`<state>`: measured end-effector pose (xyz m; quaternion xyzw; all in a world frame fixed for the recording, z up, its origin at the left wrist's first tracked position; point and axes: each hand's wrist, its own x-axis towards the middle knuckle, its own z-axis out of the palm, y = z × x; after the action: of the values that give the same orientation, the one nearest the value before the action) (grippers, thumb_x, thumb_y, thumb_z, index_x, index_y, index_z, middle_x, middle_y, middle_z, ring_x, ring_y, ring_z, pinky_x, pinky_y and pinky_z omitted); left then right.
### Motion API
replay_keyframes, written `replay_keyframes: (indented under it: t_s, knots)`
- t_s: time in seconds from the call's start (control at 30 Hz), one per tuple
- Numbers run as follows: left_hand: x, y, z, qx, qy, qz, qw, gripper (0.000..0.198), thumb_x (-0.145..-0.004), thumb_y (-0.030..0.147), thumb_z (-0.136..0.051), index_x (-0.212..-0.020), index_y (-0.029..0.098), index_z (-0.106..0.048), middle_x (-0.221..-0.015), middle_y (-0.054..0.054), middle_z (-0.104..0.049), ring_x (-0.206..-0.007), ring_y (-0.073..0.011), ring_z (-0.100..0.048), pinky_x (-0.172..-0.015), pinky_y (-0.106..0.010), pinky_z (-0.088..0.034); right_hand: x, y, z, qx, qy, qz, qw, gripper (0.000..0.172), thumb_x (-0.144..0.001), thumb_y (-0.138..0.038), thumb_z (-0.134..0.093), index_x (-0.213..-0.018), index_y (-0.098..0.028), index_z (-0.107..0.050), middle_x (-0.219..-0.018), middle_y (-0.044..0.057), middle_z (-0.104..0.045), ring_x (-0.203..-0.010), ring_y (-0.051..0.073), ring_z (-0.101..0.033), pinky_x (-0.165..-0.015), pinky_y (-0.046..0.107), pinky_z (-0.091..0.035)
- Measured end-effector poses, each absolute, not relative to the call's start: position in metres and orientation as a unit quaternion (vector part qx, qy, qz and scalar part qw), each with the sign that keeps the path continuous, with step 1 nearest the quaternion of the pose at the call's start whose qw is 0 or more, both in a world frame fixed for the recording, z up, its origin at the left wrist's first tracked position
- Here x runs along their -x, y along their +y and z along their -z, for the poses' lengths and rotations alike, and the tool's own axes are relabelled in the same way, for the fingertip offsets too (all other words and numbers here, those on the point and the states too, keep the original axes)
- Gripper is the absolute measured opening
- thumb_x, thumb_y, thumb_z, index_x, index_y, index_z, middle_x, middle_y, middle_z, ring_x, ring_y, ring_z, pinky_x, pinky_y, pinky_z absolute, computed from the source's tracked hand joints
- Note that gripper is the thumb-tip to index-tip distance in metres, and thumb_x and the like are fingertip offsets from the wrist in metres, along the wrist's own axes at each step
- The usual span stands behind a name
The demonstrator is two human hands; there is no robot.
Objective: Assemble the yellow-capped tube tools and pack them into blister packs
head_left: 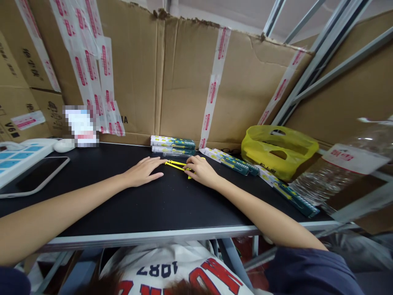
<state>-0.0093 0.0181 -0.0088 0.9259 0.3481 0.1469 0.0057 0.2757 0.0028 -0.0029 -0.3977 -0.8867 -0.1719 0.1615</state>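
On a black tabletop (147, 209) with a pale metal edge, head view: slim yellow plastic rods (176, 167) lie between the two hands, near the back. Left hand (143, 171) open, fingers stretched out, fingertips at the rods' left ends. Right hand (201, 170) has fingers bent over the rods' right ends; firm grip or just touching, cannot tell. Just behind, a stack of white-and-green printed card boxes (173, 144). Right of the right hand, more long white-and-green cartons (229, 162), then a yellow translucent plastic bag (282, 141) and a big clear plastic bottle (334, 168), tilted. Far left: dark-screened phone with a pale rim (35, 176), beside a white block with blue squares (18, 157). Brown taped cardboard panel (184, 82) stands behind.
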Motion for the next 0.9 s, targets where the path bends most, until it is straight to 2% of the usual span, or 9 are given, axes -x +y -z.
replay_keyframes:
  t_s: [0.13,0.37,0.57,0.67,0.77,0.9]
  knots:
    - [0.009,0.019,0.011,-0.917,0.354,-0.183,-0.028,0.059,-0.095,0.053,-0.031,-0.144,0.021,-0.036,-0.148,-0.009,-0.043,-0.138,-0.0222,-0.037,-0.117,-0.046,-0.019,-0.267,0.003,0.003,0.420,-0.876,0.178,0.158,0.020,-0.091,-0.031,-0.057,-0.094,-0.019,-0.073,-0.105,0.009,-0.061,-0.097,0.023,-0.050,-0.077,0.035,-0.038]
    - [0.008,0.022,0.014,-0.915,0.337,-0.214,-0.065,0.045,-0.095,0.043,-0.038,-0.134,0.021,-0.048,-0.139,-0.009,-0.053,-0.131,-0.0220,-0.044,-0.114,-0.049,-0.024,-0.262,0.002,0.001,0.423,-0.876,0.165,0.161,0.013,-0.087,-0.025,-0.061,-0.086,-0.017,-0.071,-0.102,0.009,-0.062,-0.097,0.023,-0.050,-0.078,0.034,-0.038]
    - [0.007,0.021,0.012,-0.925,0.311,-0.206,-0.068,0.031,-0.094,0.042,-0.044,-0.107,0.024,-0.067,-0.124,-0.006,-0.060,-0.118,-0.0211,-0.053,-0.112,-0.049,-0.025,-0.263,-0.001,0.001,0.394,-0.891,0.135,0.182,0.006,-0.084,-0.019,-0.063,-0.084,-0.017,-0.068,-0.100,0.008,-0.062,-0.096,0.022,-0.051,-0.080,0.034,-0.039]
    - [0.006,0.019,0.010,-0.927,0.296,-0.217,-0.079,0.030,-0.094,0.039,-0.044,-0.103,0.023,-0.067,-0.115,-0.006,-0.063,-0.109,-0.0205,-0.057,-0.107,-0.045,-0.032,-0.265,-0.001,-0.003,0.394,-0.891,0.123,0.190,0.008,-0.085,-0.020,-0.060,-0.082,-0.018,-0.067,-0.098,0.007,-0.063,-0.093,0.021,-0.052,-0.080,0.033,-0.040]
    - [0.005,0.018,0.009,-0.922,0.302,-0.226,-0.086,0.029,-0.095,0.037,-0.043,-0.104,0.021,-0.066,-0.106,-0.006,-0.065,-0.102,-0.0206,-0.058,-0.094,-0.039,-0.040,-0.272,0.001,-0.008,0.407,-0.877,0.126,0.220,0.013,-0.090,-0.023,-0.054,-0.085,-0.018,-0.066,-0.097,0.008,-0.063,-0.092,0.021,-0.053,-0.081,0.034,-0.041]
    - [0.005,0.016,0.007,-0.919,0.311,-0.228,-0.083,0.027,-0.095,0.036,-0.044,-0.102,0.019,-0.064,-0.099,-0.005,-0.067,-0.096,-0.0206,-0.059,-0.087,-0.036,-0.041,-0.288,0.008,-0.014,0.434,-0.853,0.122,0.264,0.016,-0.092,-0.022,-0.050,-0.089,-0.018,-0.065,-0.094,0.009,-0.062,-0.093,0.023,-0.052,-0.083,0.036,-0.042]
